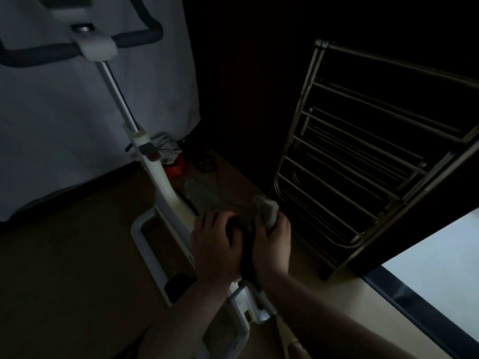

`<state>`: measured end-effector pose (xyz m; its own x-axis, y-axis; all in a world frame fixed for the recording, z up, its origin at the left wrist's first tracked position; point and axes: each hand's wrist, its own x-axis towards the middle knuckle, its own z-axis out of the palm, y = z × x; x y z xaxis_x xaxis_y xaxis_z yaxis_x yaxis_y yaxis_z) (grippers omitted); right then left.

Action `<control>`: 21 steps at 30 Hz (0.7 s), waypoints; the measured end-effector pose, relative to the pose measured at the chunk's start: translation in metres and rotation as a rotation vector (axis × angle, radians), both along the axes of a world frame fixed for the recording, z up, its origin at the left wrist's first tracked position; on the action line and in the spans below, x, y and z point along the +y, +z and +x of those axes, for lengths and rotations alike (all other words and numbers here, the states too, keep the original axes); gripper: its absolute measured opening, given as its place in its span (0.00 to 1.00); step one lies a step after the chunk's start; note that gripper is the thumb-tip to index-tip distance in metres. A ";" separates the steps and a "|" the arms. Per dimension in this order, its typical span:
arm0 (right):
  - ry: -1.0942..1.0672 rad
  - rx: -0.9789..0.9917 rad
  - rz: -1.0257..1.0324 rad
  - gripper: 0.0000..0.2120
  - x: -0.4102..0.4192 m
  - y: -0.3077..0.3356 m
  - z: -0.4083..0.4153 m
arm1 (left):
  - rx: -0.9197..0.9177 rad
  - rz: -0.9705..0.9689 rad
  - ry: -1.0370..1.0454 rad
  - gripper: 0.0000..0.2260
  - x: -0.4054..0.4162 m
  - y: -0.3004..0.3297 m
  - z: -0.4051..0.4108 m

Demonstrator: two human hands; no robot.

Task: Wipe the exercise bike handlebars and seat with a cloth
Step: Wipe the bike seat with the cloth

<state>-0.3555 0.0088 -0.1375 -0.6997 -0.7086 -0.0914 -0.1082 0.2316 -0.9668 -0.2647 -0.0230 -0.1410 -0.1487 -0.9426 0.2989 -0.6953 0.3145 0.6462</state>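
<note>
Two hands on dark padded seat (245, 237): left hand (215, 244) pressing flat, right hand (272, 244) gripping crumpled grey cloth (267, 208).

1. The room is dim, with most of the upper middle lost in near-black shadow
2. A pale grey curtain or fabric panel (51, 112) hangs on the left and falls to the floor
3. The floor (64, 268) is a smooth brownish surface, lighter tan towards the lower right
4. A folded metal drying rack (363, 161) with many parallel rungs leans upright on the right, against the dark wall
5. At the curtain's foot lie a crumpled grey rag (167, 147), a small orange object (176, 167) and a tangle of dark cable (204, 163)
6. A bright pale surface (440, 275) with a dark edge fills the lower right corner; what it is cannot be told
</note>
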 end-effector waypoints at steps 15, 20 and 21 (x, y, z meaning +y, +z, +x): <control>-0.083 0.009 -0.047 0.21 0.004 0.002 0.019 | 0.002 -0.007 0.008 0.15 -0.001 -0.003 0.001; -0.148 -0.147 0.128 0.13 -0.019 -0.003 -0.007 | 0.012 -0.005 -0.003 0.17 0.001 0.001 0.002; -0.120 -0.087 0.069 0.17 -0.009 0.000 0.004 | 0.015 -0.015 -0.011 0.16 0.000 0.000 0.003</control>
